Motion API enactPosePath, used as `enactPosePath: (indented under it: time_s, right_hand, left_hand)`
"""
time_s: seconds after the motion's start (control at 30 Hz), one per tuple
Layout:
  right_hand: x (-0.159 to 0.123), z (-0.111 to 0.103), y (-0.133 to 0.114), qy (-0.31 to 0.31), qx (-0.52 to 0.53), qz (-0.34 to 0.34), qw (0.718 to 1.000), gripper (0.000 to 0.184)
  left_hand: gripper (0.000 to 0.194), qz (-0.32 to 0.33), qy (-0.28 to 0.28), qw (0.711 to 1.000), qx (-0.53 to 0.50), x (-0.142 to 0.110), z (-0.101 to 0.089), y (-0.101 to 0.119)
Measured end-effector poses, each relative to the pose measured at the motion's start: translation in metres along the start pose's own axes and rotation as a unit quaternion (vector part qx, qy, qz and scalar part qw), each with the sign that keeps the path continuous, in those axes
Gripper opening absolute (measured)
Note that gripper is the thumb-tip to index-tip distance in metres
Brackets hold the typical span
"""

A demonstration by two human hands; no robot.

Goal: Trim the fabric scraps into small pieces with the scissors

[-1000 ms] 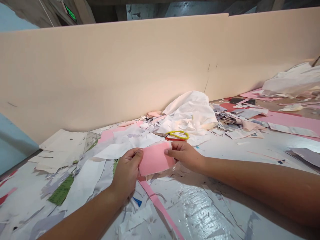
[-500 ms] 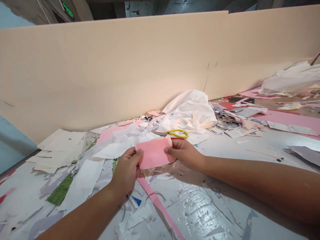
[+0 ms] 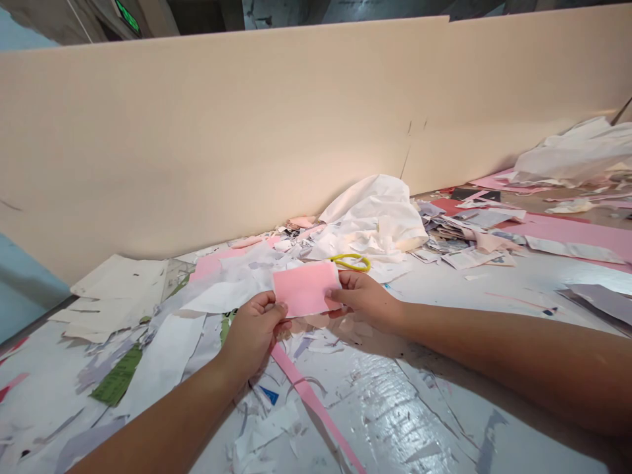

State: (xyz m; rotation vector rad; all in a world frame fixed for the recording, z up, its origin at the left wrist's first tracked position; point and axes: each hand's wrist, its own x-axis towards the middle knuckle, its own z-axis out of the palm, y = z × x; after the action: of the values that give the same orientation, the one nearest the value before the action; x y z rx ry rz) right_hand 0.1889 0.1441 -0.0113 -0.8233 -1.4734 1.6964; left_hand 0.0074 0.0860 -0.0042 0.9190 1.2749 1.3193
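Observation:
A small pink rectangular piece of paper [image 3: 303, 288] is held up between my two hands, above the littered table. My left hand [image 3: 257, 322] pinches its lower left corner between thumb and fingers. On the opposite side, my right hand [image 3: 363, 296] grips the right edge, thumb in front and fingers behind. Just behind the paper lie scissors with a yellow handle [image 3: 353, 263]; their blades are hidden by the paper. A long narrow pink paper strip [image 3: 316, 405] runs from beneath my left hand toward the near edge of the view.
A beige panel [image 3: 222, 145] stands along the back. Crumpled white sheeting [image 3: 378, 210] rests against it. White paper scraps [image 3: 168, 355] and a green piece [image 3: 118, 375] cover the left. A pile of cut papers [image 3: 459, 234] and a pink sheet [image 3: 577, 237] lie right.
The pink paper has been raised and tilted slightly, and now covers the scissor blades. My left fingers have shifted along its lower corner. My right hand stays on the right edge.

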Motion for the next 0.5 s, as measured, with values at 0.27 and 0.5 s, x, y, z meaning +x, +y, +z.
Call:
enactPosePath:
  time_s: [0.27,0.5]
  right_hand:
    - [0.0002,0.0023,0.0015,0.004,0.013,0.01,1.0,0.017]
    - [0.0003,0.0021,0.0024,0.002,0.022,0.015,1.0,0.011]
  left_hand:
    - [0.017,-0.01,0.003,1.0,0.005,-0.001,0.0006,0.0009]
    - [0.017,-0.005,0.005,1.0,-0.006,-0.0006,0.0015,-0.0002]
